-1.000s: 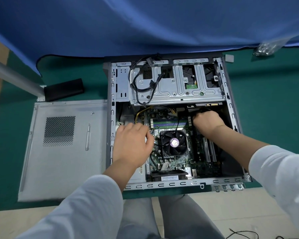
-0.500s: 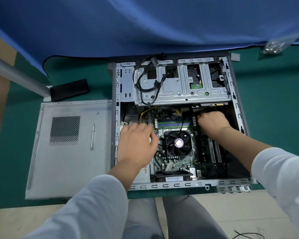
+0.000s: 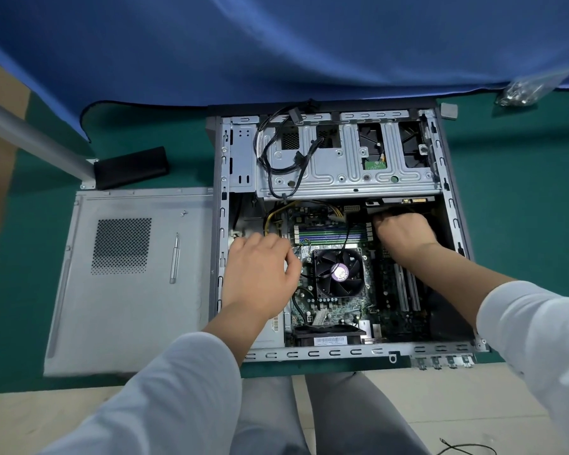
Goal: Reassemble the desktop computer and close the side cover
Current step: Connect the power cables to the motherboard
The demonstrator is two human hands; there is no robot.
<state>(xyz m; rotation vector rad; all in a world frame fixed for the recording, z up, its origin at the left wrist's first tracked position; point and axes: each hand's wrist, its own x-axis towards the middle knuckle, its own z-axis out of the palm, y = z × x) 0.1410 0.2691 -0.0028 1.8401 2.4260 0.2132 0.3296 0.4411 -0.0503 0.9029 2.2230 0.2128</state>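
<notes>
inside, ribbed steel case (image 3: 342,165), left hand (image 3: 260,274) relaxed, right hand (image 3: 404,234) gripping black card (image 3: 398,210), flat perforated cover (image 3: 128,274)

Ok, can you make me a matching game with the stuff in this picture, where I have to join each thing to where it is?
Things:
1. side cover
2. screwdriver
3. CPU fan
4. bag of screws

Places:
A. middle of the motherboard, between the two hands
B. far right, at the blue cloth's edge
C. flat on the green mat, left of the case
D. lying on the side cover

Pairs: 1-C, 2-D, 3-A, 4-B
</notes>
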